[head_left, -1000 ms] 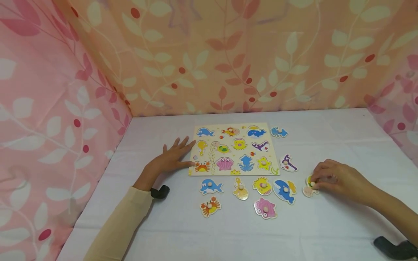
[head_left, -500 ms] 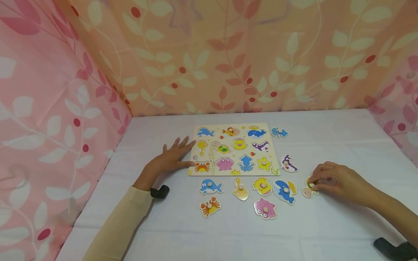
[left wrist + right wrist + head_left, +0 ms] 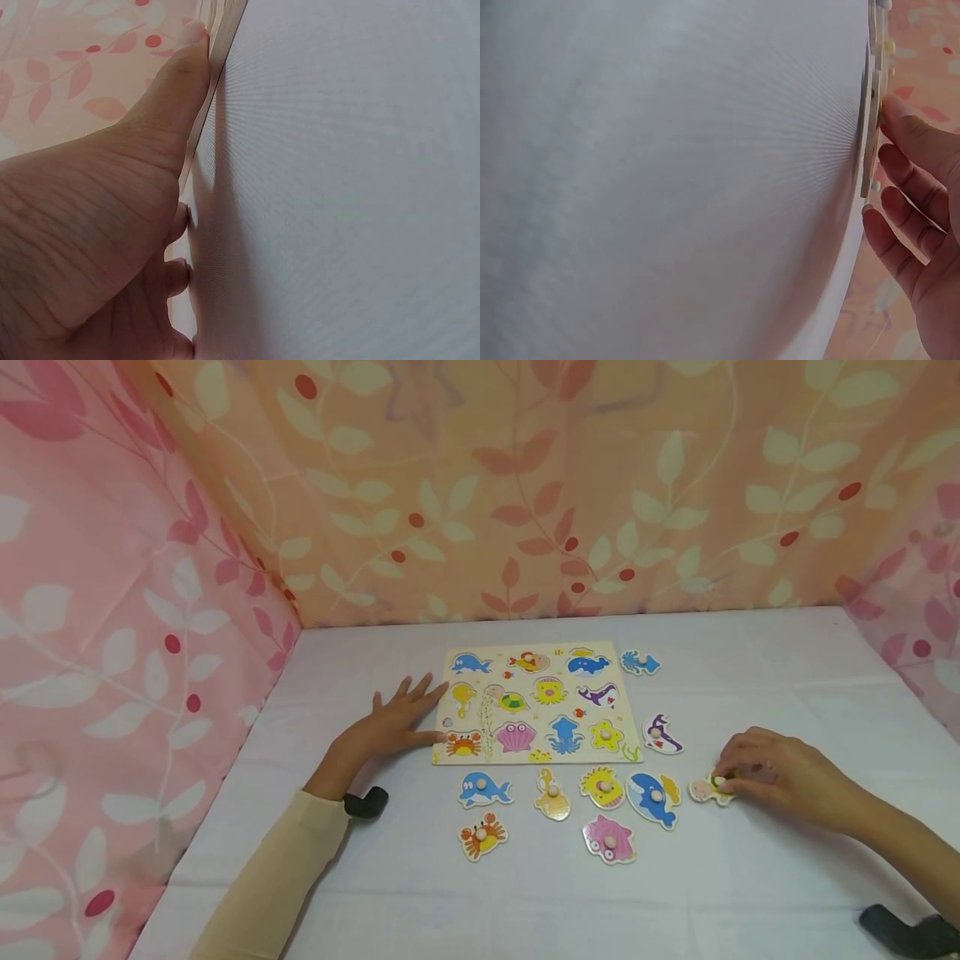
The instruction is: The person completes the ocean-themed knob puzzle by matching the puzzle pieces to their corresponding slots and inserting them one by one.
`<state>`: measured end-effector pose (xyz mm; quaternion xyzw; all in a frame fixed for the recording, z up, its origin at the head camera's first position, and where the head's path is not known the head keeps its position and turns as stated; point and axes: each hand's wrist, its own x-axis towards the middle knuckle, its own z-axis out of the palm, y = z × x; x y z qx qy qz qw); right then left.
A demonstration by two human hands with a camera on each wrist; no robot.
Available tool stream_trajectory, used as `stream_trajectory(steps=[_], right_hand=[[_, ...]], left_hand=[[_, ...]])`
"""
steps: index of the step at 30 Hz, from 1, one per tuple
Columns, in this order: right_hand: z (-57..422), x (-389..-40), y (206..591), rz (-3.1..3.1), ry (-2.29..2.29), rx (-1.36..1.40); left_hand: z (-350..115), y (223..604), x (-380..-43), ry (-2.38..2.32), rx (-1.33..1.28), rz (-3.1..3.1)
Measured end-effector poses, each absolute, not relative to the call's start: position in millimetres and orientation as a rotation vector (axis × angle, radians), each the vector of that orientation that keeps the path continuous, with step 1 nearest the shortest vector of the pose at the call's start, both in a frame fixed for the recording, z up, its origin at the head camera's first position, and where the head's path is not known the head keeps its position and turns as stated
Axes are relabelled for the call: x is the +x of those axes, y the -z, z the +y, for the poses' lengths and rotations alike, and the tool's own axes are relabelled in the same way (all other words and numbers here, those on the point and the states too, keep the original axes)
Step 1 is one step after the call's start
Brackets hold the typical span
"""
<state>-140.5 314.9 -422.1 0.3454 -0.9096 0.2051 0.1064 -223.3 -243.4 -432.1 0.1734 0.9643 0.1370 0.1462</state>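
Note:
A wooden peg puzzle board with printed sea animals lies mid-table in the head view. My left hand rests with spread, straight fingers at its left edge; in the left wrist view the thumb lies along that edge. Out to the right of the board, my right hand pinches the turtle puzzle piece by its knob with thumb and fingertips. The pinching fingers cover part of the piece. In the right wrist view the right hand is at the thin edge of the piece, low over the white cloth.
Loose knobbed pieces lie around the board: a blue squid, a purple whale, a blue whale, a yellow octopus, a pink shell, a seahorse, a dolphin and a crab. Patterned curtains surround the table.
The turtle piece has turned in my right fingers, its head swinging from the lower side round to the left. My left hand and the board stay in place.

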Motion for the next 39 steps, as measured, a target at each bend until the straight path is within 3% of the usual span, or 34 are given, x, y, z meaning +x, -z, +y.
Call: stream_trajectory(steps=[16, 39], right_hand=[[295.2, -143.1, 403.5, -2.673, -0.612, 0.877], [231.5, -165.9, 388.7, -2.720, -0.722, 0.832]], left_hand=[[-246.7, 438.0, -226.0, -0.399, 0.511, 2.783], [-247.1, 438.4, -225.4, -0.396, 0.505, 2.784]])
